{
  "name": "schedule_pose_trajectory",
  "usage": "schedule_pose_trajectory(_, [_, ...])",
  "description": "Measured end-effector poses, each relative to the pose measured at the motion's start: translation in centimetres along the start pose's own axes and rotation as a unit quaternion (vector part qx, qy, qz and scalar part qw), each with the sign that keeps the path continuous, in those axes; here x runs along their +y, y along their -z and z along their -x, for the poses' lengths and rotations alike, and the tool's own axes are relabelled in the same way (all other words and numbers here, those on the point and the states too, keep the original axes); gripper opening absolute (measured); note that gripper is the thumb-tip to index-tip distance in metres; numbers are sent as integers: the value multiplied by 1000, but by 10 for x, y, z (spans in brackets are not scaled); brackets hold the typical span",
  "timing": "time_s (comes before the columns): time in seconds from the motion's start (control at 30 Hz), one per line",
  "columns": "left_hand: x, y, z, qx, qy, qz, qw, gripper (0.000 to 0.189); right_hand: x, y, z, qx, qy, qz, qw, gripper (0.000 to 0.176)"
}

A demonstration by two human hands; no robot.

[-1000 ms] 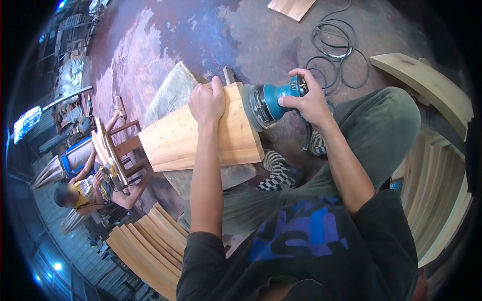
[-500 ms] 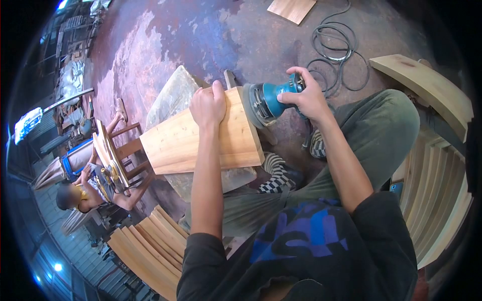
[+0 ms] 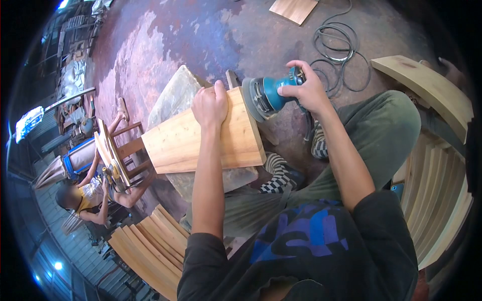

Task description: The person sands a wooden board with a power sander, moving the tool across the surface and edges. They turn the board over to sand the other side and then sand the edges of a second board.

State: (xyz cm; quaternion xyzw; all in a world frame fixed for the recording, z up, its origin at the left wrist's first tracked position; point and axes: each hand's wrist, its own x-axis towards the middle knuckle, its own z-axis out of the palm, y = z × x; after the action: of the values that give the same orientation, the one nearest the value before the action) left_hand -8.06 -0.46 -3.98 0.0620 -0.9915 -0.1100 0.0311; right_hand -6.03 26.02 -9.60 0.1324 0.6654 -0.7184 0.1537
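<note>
Your left hand [image 3: 210, 105] has its fingers curled over the far edge of the wooden board [image 3: 201, 143], gripping it. Your right hand [image 3: 306, 93] has its fingers closed fully around the blue sander [image 3: 266, 98]. The sander's disc touches the board's right-hand edge, at its far corner. The board rests on a stone block [image 3: 173, 95] in front of your knees. A coiled cable [image 3: 336, 50] lies on the floor beyond. Curved slats [image 3: 145, 241] are stacked lower left, near another person [image 3: 85, 195].

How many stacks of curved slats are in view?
2. The left stack lies at lower left near the co-worker; the right stack runs along the right edge. Others may be hidden.
</note>
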Motion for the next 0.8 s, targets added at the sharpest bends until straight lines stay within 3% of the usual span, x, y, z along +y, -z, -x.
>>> schedule_pose_trajectory(0.47, [-1,-4,-3,27,-28,20,999,55,-8,-8,-28,38,28,-22,999,74])
schedule_pose_trajectory(0.8, [-3,-3,-1,18,-34,8,999,55,-10,-14,-45,47,98,-77,991,74])
